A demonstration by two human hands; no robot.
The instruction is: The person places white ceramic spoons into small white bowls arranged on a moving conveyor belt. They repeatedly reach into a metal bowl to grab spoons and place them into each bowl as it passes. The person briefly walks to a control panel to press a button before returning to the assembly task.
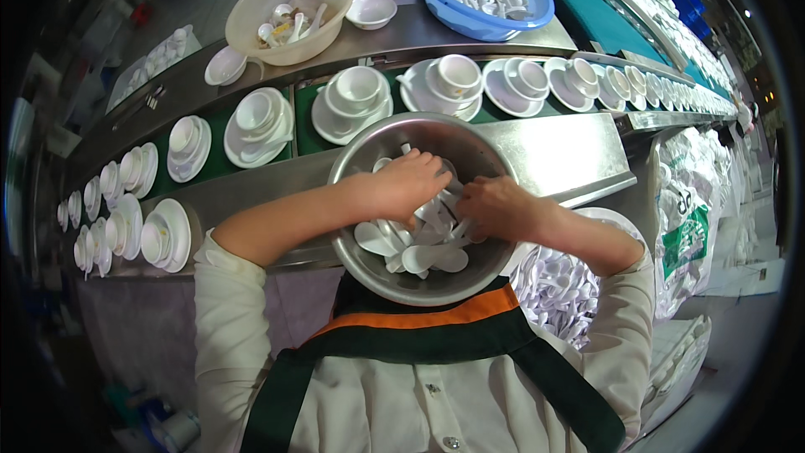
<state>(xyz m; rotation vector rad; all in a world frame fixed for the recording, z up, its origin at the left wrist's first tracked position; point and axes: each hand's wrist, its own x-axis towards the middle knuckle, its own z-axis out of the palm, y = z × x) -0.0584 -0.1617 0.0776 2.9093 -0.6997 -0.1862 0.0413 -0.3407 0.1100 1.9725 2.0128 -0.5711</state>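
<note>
In front of my chest, a large steel bowl [345, 245] rests against the metal counter edge, with a heap of white soup spoons [434, 257] inside. My left hand [409, 184] reaches over the left rim, its fingers bent down and closed around spoons at the back of the heap. From the right side my right hand [496, 206] dips in, fingers curled on spoon handles; its fingertips are partly hidden. Spoon bowls point toward me at the near side of the heap.
Behind the steel bowl, a green conveyor [303, 109] carries stacked white saucers and cups [356, 101]. Beyond it stand a cream basin [243, 29] with dirty spoons and a blue basin [470, 23] of spoons. A container of many spoons [558, 294] sits below my right arm, near a white sack [683, 210].
</note>
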